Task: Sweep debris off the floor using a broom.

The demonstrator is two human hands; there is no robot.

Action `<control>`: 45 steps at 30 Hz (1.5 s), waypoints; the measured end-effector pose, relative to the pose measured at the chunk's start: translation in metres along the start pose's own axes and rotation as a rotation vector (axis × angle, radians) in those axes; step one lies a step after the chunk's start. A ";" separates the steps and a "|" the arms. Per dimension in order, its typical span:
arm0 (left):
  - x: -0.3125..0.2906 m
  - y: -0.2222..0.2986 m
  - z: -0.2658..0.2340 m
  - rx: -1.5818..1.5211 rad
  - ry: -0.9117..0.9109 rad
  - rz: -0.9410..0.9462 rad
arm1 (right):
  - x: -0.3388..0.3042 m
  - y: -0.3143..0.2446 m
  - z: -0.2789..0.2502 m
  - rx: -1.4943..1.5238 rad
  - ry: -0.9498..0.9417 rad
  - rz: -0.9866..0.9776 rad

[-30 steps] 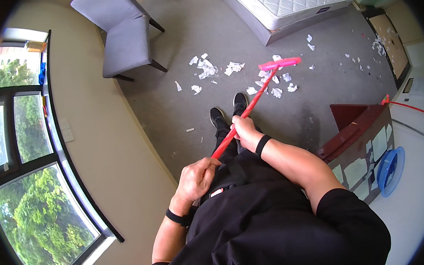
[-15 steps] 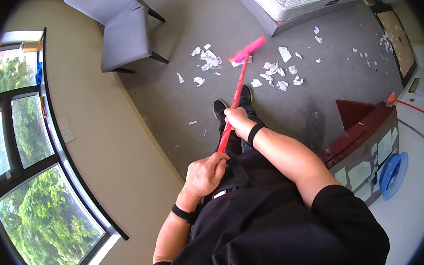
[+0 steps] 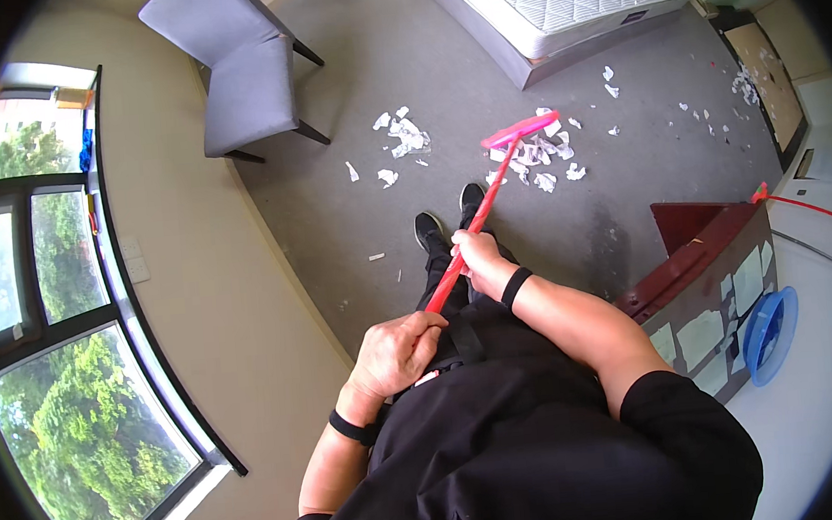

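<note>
Both my hands grip a broom (image 3: 494,190) with a red handle and a pink head. My left hand (image 3: 399,351) is closed round the top end of the handle, close to my waist. Further down the handle, my right hand (image 3: 479,258) is wrapped round it. The broom head rests at the floor ahead of my shoes, against a cluster of crumpled white paper scraps (image 3: 540,157), and hides part of them. Another group of paper scraps (image 3: 408,138) lies to the left of the head.
A grey chair (image 3: 251,92) stands at the far left by the wall. The bed with a white mattress (image 3: 572,3) is at the far right. To my right are a dark red cabinet (image 3: 695,262) and a blue round basket (image 3: 770,337). More scraps (image 3: 610,83) dot the floor.
The broom head has come nearer and a little to the right, bunching the right-hand paper scraps closer together. Both hands keep their hold on the handle.
</note>
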State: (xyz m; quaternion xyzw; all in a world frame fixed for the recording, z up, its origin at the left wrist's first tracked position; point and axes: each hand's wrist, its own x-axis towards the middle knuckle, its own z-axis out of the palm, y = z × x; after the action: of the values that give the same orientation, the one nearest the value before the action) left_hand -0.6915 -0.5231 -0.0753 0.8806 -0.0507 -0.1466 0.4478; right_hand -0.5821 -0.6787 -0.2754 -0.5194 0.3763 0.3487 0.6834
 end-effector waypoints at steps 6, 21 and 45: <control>-0.008 0.008 0.002 0.031 -0.074 -0.023 | 0.001 0.018 0.008 -0.059 -0.074 0.047; -0.003 -0.008 0.015 -0.049 -0.094 -0.011 | -0.017 0.010 -0.044 -0.024 0.137 0.036; -0.008 0.027 -0.009 0.064 0.054 0.277 | -0.028 0.016 -0.003 0.058 -0.360 0.216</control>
State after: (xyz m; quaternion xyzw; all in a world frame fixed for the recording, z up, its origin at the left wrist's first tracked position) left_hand -0.6953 -0.5307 -0.0469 0.8826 -0.1646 -0.0578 0.4365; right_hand -0.6097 -0.6806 -0.2588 -0.3855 0.3115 0.4959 0.7130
